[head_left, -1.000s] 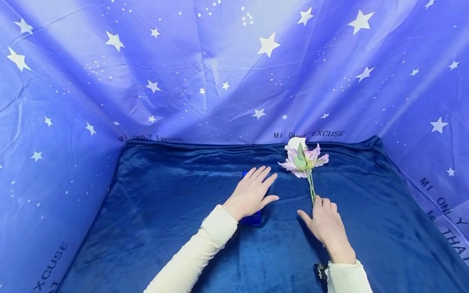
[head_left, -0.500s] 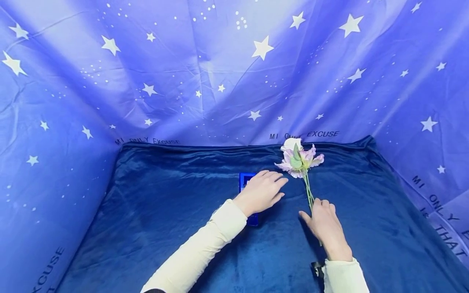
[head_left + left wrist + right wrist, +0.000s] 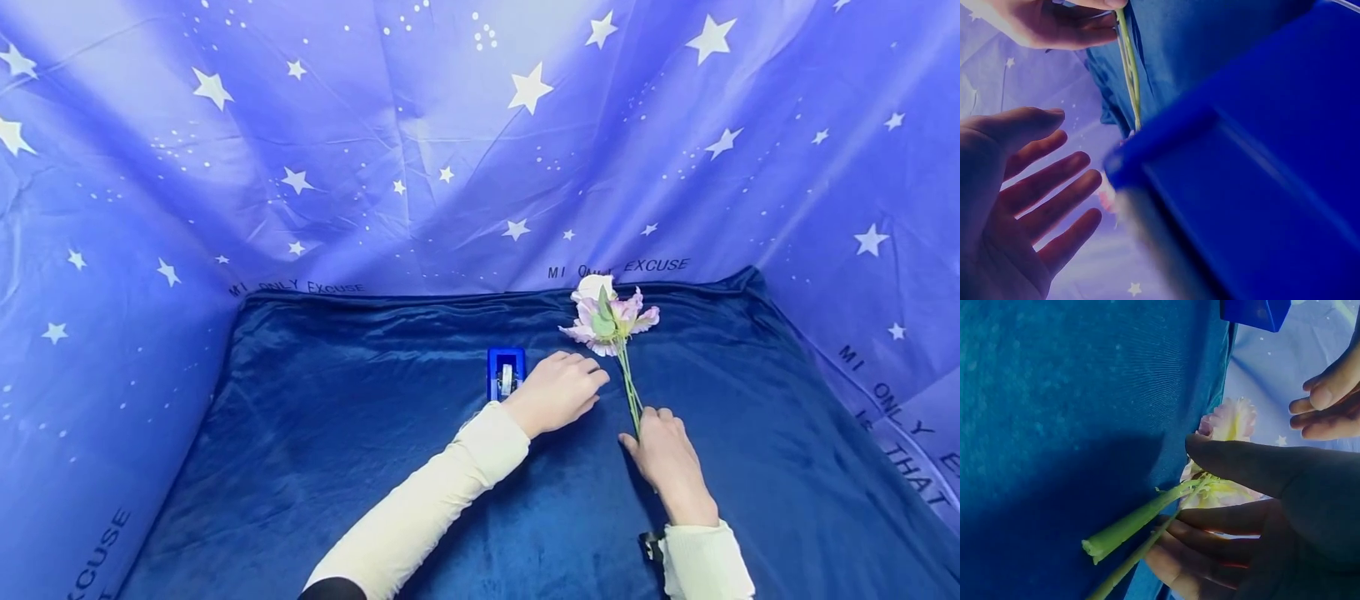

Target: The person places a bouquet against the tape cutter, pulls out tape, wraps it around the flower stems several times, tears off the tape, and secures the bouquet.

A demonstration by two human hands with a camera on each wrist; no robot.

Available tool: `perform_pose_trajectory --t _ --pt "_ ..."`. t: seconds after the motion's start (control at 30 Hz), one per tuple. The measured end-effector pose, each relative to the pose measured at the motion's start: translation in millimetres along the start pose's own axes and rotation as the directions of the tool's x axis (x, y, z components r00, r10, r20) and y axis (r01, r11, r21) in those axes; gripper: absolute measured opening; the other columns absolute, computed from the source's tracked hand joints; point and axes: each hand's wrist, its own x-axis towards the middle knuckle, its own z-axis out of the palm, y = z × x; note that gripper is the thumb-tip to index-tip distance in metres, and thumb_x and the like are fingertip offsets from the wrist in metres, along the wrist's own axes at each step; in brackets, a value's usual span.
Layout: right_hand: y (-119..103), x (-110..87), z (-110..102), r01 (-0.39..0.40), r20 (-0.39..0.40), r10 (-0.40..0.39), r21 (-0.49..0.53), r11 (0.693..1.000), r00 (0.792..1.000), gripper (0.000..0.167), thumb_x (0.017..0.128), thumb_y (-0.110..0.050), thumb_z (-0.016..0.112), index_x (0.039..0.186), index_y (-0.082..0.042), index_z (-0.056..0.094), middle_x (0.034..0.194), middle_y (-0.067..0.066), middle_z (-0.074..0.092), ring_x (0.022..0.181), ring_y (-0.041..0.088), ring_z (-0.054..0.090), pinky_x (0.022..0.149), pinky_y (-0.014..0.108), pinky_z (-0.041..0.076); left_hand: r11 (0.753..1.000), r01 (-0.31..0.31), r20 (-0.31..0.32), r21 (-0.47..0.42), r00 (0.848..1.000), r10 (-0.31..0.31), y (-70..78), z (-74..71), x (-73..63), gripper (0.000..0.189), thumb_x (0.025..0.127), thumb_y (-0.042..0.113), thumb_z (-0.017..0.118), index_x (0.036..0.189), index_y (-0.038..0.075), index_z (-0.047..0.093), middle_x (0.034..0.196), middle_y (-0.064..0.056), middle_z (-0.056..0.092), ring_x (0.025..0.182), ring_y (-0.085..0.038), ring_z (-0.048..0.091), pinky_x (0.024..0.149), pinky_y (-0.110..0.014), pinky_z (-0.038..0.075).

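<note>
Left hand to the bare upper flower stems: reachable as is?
Likely yes. The left hand is empty and close beside the flower stems, with nothing visible between them. The right hand holds them lower down, and the blue object sits on the other side.

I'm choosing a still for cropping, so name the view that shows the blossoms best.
The head view: no hand covers the blossoms there. In the right wrist view, the right hand partly hides them; the left wrist view shows only petal slivers beside the blue object.
</note>
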Motion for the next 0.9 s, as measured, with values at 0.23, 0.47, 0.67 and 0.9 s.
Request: perform_pose_trajectory --t 0.23,0.47,0.67,0.9 --pt "2.6 2.6 -0.8 -0.010 -0.026 0.011 0.022 1.000 1.000 0.044 0.092 -0.013 0.067 0.115 0.021 0.049 0.099 0.035 0.053 0.091 0.050 0.057 0.079 0.059 0.046 1.000 -0.019 0.024 0.009 1.000 0.019 7.4 1.9 10.1 0.023 0.098 0.031 0.060 0.117 0.021 0.067 0.114 0.006 0.069 0.107 -0.013 0.064 0.095 -0.028 0.048" --pt "8.0 2.0 0.7 0.016 -0.064 -0.014 0.016 1.000 0.998 0.035 0.090 -0.008 0.068 0.104 0.019 0.052 0.088 0.030 0.054 0.082 0.047 0.060 0.074 0.057 0.047 0.999 -0.031 0.067 0.045 0.997 0.028 18.5 8.2 21.9 0.026 0.097 0.033 0.060 0.121 0.024 0.067 0.115 0.007 0.068 0.108 -0.012 0.063 0.094 -0.027 0.048" --pt "11.5 1.3 2.3 0.053 -0.098 -0.051 0.015 0.998 0.994 0.023 0.085 -0.003 0.067 0.092 0.015 0.053 0.081 0.028 0.054 0.077 0.048 0.060 0.072 0.058 0.046 0.996 -0.048 0.093 0.070 0.995 0.041 25.3 11.2 30.6 0.026 0.098 0.034 0.059 0.121 0.025 0.067 0.119 0.009 0.068 0.110 -0.010 0.063 0.093 -0.026 0.048" --pt "11.6 2.3 0.5 0.044 -0.069 -0.042 0.030 0.999 0.997 0.014 0.085 -0.001 0.061 0.084 0.011 0.053 0.076 0.025 0.055 0.072 0.047 0.059 0.068 0.058 0.046 0.994 -0.066 0.102 0.093 0.993 0.056 29.3 17.3 37.8 0.022 0.097 0.030 0.060 0.117 0.026 0.068 0.115 0.009 0.068 0.107 -0.011 0.063 0.090 -0.026 0.049"
